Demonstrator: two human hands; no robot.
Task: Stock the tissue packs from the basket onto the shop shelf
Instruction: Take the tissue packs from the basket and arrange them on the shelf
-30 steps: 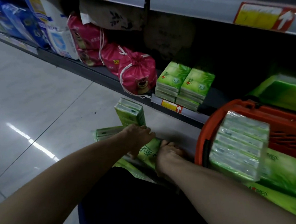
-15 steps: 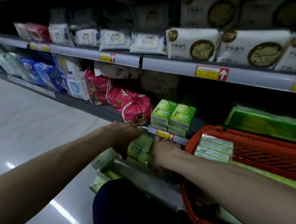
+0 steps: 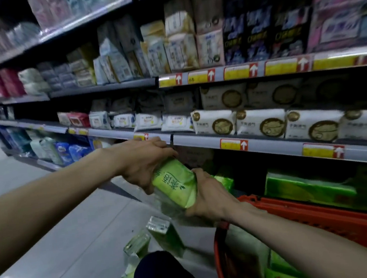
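tissue pack (image 3: 174, 184): soft pillow-shaped bundle, glossy lime-green film, dark printed characters; held in the air just up-left of the basket rim, gripped at both ends.
left hand (image 3: 142, 163): fingers curled over the pack's upper-left end, thumb lower down its side; full grasp.
right hand (image 3: 208, 197): wrapped round the pack's lower-right end, above the basket's near-left corner.
basket (image 3: 320, 219): orange moulded plastic, slotted walls, rounded rim; green film-wrapped packs inside, blurred.
loose packs (image 3: 162, 232): small boxy green blocks in clear shiny wrap, on the floor left of the basket, one upright, one tilted.
long pack (image 3: 305, 185): flat bright-green slab, crinkly film, on the bottom shelf just behind the basket.
shelf edge (image 3: 268, 146): grey metal strip above the basket, carrying red-yellow price tags (image 3: 233, 144).
white packs (image 3: 259, 122): soft rectangular, round gold emblem, in a row on that shelf, above the basket.
floor (image 3: 64, 240): grey polished tile, glare streaks, left of the basket.
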